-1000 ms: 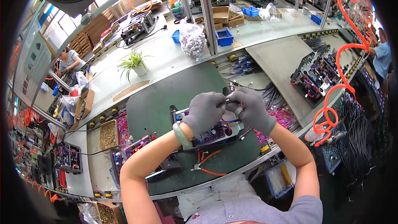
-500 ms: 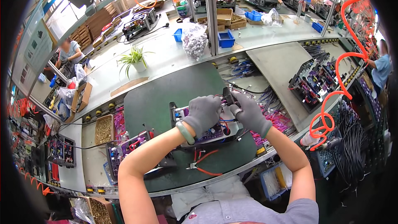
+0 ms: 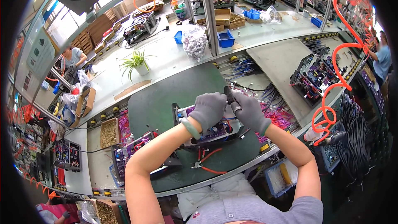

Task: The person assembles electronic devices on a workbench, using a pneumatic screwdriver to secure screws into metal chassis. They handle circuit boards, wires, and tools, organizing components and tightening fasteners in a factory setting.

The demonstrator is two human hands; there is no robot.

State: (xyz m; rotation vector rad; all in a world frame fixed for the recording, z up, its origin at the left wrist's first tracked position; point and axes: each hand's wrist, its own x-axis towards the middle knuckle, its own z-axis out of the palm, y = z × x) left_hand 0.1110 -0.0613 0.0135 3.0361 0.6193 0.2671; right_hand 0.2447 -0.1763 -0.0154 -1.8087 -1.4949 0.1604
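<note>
On the dark green mat [image 3: 166, 89] stands an open black metal chassis with a purple circuit board [image 3: 216, 132] and loose wires inside. My left hand [image 3: 210, 110], in a grey glove, is over its upper edge with fingers curled against a small black part [image 3: 228, 93]. My right hand [image 3: 250, 114], gloved too, pinches that part from the other side. Fingers hide much of it, so its exact kind cannot be made out. Nearer to me, a pair of cutters with red-orange handles [image 3: 212, 170] lies on the mat, jaws apart.
Another chassis with purple boards [image 3: 120, 159] sits left of mine, and one more [image 3: 317, 76] lies to the right. Pink-purple wires [image 3: 280, 116] fill the tray beyond my right hand. A coiled orange hose [image 3: 327, 114] hangs at right. A potted plant [image 3: 141, 67] stands behind.
The view has shifted slightly. Both hands stay together at the black part, with only small finger and wrist movement. The cutters lie as before.
</note>
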